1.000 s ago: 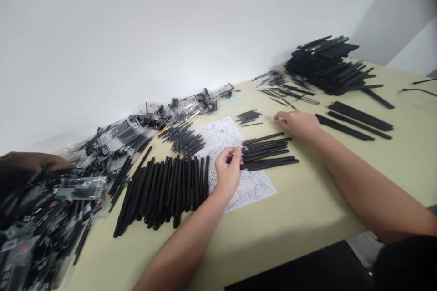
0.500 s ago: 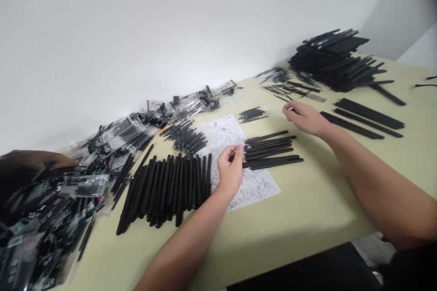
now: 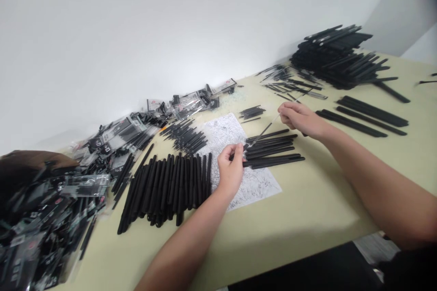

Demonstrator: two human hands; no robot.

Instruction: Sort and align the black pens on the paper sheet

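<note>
My left hand pinches the near end of a black pen barrel that lies with a small row of like barrels on a printed white sheet. My right hand holds a thin pen refill by its far end. The refill slants down toward my left hand's fingertips. A small cluster of short black parts lies just beyond the sheet.
A wide row of black barrels lies left of the sheet. Packaged pens heap at far left. A tall stack of black barrels stands at back right, with long black bundles before it. The table edge runs near me.
My right hand has lifted a thin refill from the table beyond the sheet and brought it back toward my left hand. My left hand has stayed on the barrel.
</note>
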